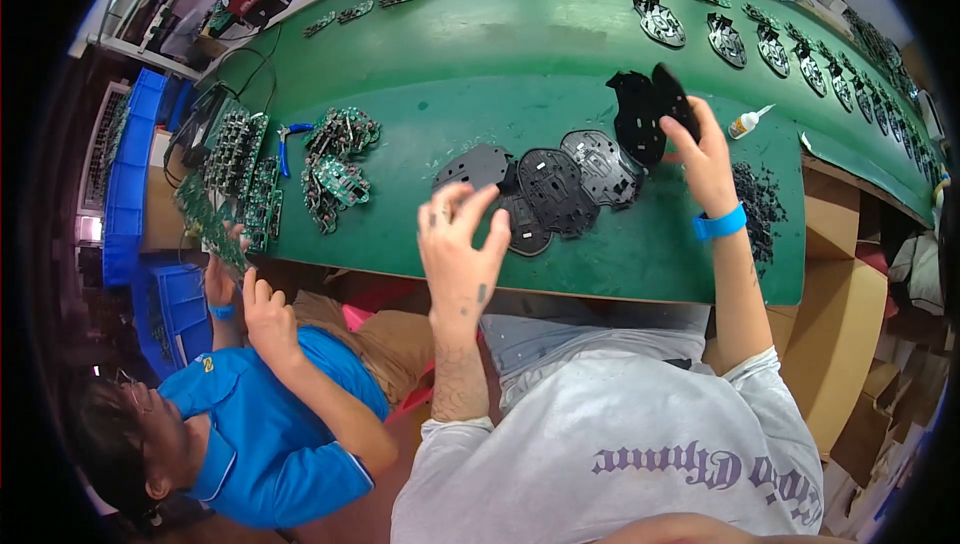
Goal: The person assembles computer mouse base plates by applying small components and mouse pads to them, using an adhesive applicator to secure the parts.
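My right hand [706, 162], with a blue band on its wrist, grips the edge of a black plastic shell [676, 104] that is tilted up on its side. Against it, on the left, is another dark shell [634, 116] with an uneven outline. My left hand [462, 249] hovers with fingers apart near the table's front edge, partly covering a dark oval shell [524, 226]. Around it lie a smooth grey-black shell [474, 168], a ribbed black shell [556, 190] and a shinier grey one [600, 166]. Nothing shows in my left hand.
A white glue bottle [744, 125] and a heap of small black parts [758, 206] lie at the right. Blue-handled pliers [285, 148] and piled circuit boards [338, 176] are left. Assembled shells [660, 24] line the back. A co-worker [275, 414] holds a green board.
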Tool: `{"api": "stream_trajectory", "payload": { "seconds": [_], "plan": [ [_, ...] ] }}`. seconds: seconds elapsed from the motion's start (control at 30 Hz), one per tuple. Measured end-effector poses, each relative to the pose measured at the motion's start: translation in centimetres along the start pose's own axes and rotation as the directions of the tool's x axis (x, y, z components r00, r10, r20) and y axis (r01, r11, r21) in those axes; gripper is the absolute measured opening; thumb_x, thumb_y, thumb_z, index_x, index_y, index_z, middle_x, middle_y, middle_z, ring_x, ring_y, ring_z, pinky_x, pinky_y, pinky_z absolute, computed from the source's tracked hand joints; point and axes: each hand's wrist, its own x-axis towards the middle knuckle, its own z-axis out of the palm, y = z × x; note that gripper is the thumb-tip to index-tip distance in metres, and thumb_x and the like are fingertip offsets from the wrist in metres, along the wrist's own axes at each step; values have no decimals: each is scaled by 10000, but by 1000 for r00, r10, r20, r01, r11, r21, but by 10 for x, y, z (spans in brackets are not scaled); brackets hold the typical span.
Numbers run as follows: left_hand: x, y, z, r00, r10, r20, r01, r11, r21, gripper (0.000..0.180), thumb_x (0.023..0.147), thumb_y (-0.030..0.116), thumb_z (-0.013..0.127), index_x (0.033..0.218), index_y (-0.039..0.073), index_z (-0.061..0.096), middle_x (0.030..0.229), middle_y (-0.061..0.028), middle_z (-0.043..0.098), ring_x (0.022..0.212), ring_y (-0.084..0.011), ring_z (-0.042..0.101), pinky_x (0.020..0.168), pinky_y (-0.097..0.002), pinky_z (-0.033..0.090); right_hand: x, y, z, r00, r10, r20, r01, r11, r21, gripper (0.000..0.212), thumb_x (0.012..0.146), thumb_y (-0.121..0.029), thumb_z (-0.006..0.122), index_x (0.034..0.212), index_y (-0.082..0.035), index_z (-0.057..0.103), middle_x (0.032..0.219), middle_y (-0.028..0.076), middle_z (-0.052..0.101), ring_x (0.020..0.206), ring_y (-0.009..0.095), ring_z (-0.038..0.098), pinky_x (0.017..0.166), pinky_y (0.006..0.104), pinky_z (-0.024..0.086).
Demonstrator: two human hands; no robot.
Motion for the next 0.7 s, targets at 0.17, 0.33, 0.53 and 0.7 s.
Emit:
{"api": "stream_trajectory", "payload": {
  "seconds": [0.17,0.33,0.53,0.7],
  "plan": [
    [23,-50,15,992,118,32,-122,978,172,383,843,175,667,1219,106,648,1292,-102,608,1231,-298,533,1033,-401,402,-19,-15,-19,864,-495,88,499,822,-275,391,694,109,614,1028,-83,680,1052,90,599,1121,280,564,916,386,468],
    [44,-77,26,946,-191,-263,99,940,-325,270,933,126,601,1170,9,656,1084,-156,696,998,-232,661,897,-351,499,-63,-3,-31,628,-538,563,771,531,-352,463,525,82,700,926,-148,726,1070,46,593,1194,313,520,1086,552,372],
    [61,-66,16,945,-251,-210,218,961,-169,417,918,167,628,1288,-15,568,1174,-184,651,1068,-320,619,947,-389,470,-68,0,-33,553,-331,765,792,493,-360,364,693,77,651,1001,-111,697,1212,54,599,1289,315,483,1127,523,347],
    [48,-31,22,984,12,-179,-26,997,-76,449,848,231,689,1234,16,608,1155,-154,644,1083,-313,569,974,-413,429,-58,-1,-32,715,-383,585,631,714,-304,210,790,-23,687,998,-48,678,1084,82,652,1107,301,582,908,401,496]
  ]
}}
